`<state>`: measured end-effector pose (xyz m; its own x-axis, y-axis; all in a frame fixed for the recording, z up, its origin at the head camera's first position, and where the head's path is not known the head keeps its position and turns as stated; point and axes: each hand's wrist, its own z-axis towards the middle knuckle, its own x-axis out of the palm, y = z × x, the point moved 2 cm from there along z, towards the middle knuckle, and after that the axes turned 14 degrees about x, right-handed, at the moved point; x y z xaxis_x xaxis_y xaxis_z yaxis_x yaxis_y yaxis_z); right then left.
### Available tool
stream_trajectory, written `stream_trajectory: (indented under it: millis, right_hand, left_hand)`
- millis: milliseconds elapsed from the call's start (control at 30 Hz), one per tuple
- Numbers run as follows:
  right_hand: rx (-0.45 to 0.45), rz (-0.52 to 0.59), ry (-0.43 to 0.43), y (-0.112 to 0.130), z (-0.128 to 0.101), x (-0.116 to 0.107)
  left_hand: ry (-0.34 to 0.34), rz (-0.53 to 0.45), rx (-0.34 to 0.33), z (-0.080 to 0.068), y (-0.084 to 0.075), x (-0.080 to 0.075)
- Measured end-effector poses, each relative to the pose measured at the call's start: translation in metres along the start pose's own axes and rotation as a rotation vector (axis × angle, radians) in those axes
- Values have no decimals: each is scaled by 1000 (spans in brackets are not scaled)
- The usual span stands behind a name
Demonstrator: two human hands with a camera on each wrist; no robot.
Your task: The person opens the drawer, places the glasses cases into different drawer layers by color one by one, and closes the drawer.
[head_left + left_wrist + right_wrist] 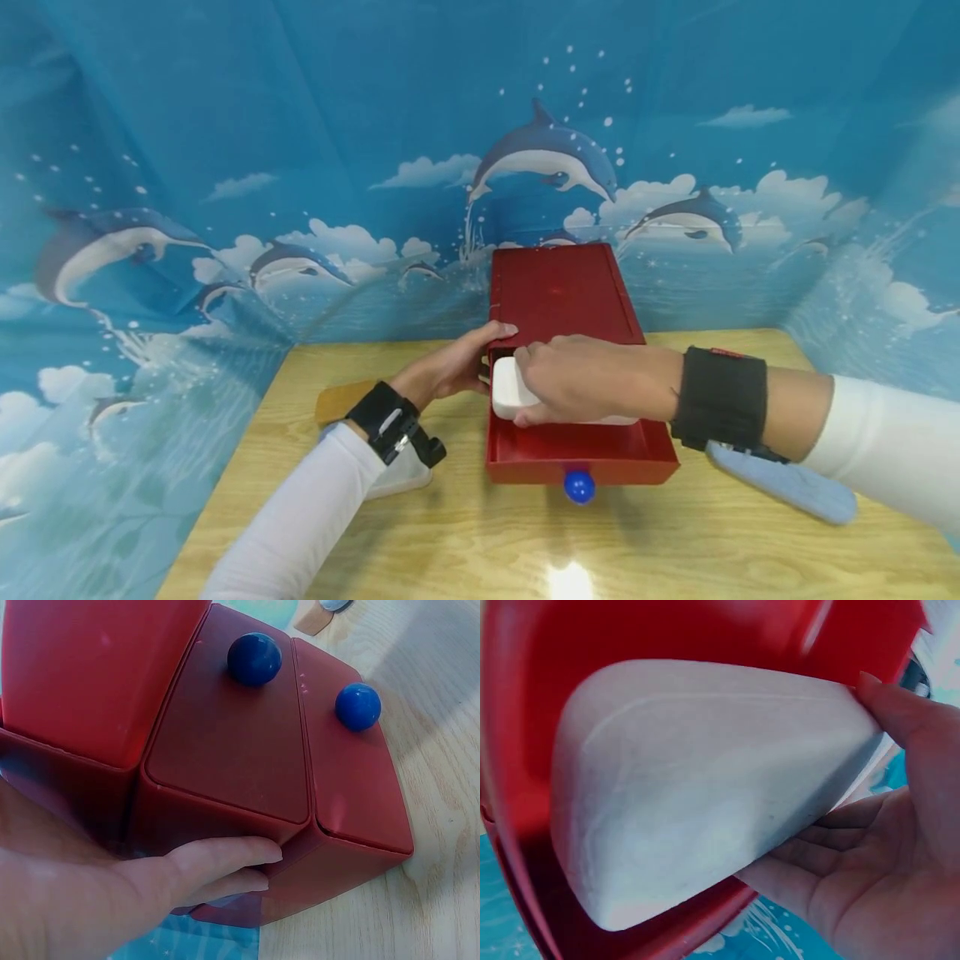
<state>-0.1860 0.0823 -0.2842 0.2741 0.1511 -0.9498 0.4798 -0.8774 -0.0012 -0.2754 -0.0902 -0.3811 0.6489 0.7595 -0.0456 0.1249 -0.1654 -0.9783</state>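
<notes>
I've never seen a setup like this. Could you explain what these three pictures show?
There is no machine here: a person works with two bare hands. One picture comes from a camera on the head, looking forward and down; the others come from cameras on each wrist.

The right hand grips a smooth white rounded block at the open top drawer of a red boxy cabinet with round blue knobs. The left hand rests against its side.

On the pale wooden table also lie a long light-blue rounded piece, a flat tan piece and a whitish piece, partly hidden.
</notes>
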Motion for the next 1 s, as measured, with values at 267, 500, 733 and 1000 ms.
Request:
stream_trajectory:
  millis: [267,500,733,1000]
  right_hand:
    - [-47,-27,-20,-5,6,14]
    - [-6,-9,27,-6,18,22]
    - [-7,-10,47,-8,20,25]
    - [-16,58,82,-13,29,22]
  left_hand:
    - [4,1,-2,-1,-2,1]
    - [10,-8,5,-2,-1,0]
    - [22,-14,4,-3,-1,0]
    - [4,-27,0,0,0,2]
